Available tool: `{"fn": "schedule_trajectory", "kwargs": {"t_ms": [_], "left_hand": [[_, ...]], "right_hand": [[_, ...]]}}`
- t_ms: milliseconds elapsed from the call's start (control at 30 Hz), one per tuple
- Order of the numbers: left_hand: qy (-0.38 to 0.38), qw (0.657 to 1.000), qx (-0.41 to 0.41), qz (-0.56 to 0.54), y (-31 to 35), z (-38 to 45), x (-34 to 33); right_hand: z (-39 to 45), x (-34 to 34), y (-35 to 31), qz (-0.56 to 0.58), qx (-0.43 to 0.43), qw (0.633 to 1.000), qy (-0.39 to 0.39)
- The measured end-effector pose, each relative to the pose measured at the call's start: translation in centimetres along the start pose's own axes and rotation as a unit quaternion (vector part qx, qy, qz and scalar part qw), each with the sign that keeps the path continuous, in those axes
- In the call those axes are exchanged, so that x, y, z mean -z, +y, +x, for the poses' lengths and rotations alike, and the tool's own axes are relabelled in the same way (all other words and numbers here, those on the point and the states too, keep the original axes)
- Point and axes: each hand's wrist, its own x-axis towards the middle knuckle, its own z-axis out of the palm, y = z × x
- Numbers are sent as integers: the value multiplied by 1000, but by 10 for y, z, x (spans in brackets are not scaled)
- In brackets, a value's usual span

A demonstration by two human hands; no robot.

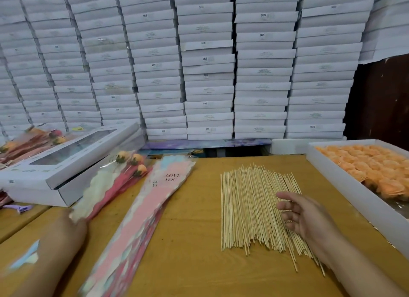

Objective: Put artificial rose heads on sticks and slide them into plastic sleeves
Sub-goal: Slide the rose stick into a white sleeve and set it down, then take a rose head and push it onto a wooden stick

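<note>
On the yellow-brown wooden table (194, 241), the right hand (307, 219) hovers over the spread bundle of thin pale bamboo sticks (252, 208), its grip apart, fingers loosely spread and holding nothing. The left hand (74, 224) touches finished sleeved roses (115, 181); whether its grip clamps them I cannot tell. Orange artificial rose heads (371, 166) fill the white tray (345, 186) at right, and pink "LOVE YOU" plastic sleeves (150, 210) lie between the hands.

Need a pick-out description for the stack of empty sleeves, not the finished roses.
On the wooden table, look left of the fan of bamboo sticks. The stack of empty sleeves lies diagonally there, pink with scalloped edges. Unlike the sleeved roses further left, it holds no flowers and shows "LOVE YOU" at its top end.
</note>
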Motion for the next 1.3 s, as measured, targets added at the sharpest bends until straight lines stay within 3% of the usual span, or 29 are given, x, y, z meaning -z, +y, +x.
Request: {"fn": "schedule_trajectory", "kwargs": {"t_ms": [133,233,333,467,600,700,900,1100,1167,1300], "left_hand": [[33,984,-97,148,12,-7,5],[-51,969,-78,227,16,-9,4],[-83,972,-64,210,18,-11,7],[-41,986,-47,152,39,-21,13],[-3,985,-122,119,91,-40,21],[-32,977,-206,37,141,-63,24],[-147,925,-325,-131,213,-154,-7],[-306,857,-411,-50,224,-209,-63],[-331,836,-438,8,220,-210,-71],[-341,829,-442,21,216,-207,-76]], "right_hand": [[0,1,-1,2,1,1000,8],[-1,0,-2,0,1,1000,10],[-2,0,-3,-4,2,1000,13],[-4,-1,-3,-12,2,1000,12],[-4,-1,-3,-22,8,1000,14],[-3,-1,-2,-30,10,999,16],[-2,1,0,-35,12,999,16],[-1,3,2,-51,24,998,28],[-2,2,0,-67,35,997,32],[-12,2,-9,-179,112,974,76]]}}
